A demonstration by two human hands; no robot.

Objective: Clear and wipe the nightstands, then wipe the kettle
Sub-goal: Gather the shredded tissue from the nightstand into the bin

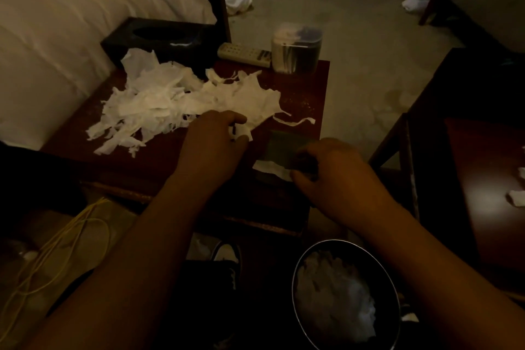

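Note:
A dark wooden nightstand (pixel 301 94) stands beside the bed, strewn with a heap of torn white tissue (pixel 170 99). My left hand (pixel 213 139) lies at the heap's near edge, its fingers curled round a small wad of tissue. My right hand (pixel 326 170) pinches a grey-green flat card or cloth piece (pixel 287 148) near the stand's front right, with a white scrap (pixel 270 169) under it. A thin tissue strip (pixel 295 121) lies just beyond. No kettle is visible.
On the stand's far side sit a black tissue box (pixel 159 37), a remote control (pixel 244 54) and a clear lidded container (pixel 297 48). A round bin (pixel 301 261) holding tissue stands below on the floor. Crumpled tissues (pixel 238 1) litter the floor. Another dark table (pixel 488 167) is at right.

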